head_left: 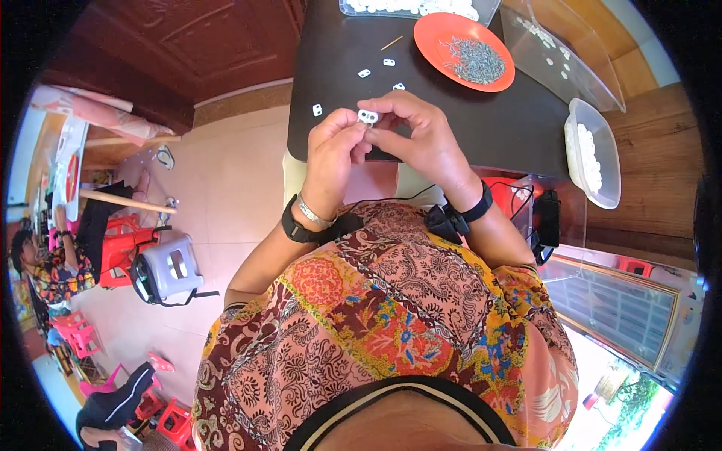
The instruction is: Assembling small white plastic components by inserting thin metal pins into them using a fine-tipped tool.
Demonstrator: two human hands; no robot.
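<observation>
Above the near edge of the dark table, my left hand [331,161] and my right hand [425,139] come together, fingertips closed around a small white two-holed plastic piece [368,116]. Thin pin-like bits show just below it; their kind is too small to make out. Similar white pieces lie loose on the table beyond: one [317,110] left of my left hand, another [365,73] farther up, and one [398,86] just past my right fingers. A round orange-red plate [435,45] beyond my right hand holds a heap of small grey metal parts [477,62].
A thin wooden stick [392,43] lies on the dark table [331,45]. Clear plastic trays of white pieces stand at the back [361,9] and right [605,169]. A grey stool [177,263] and red stools [120,244] stand left; other people [56,274] sit beyond.
</observation>
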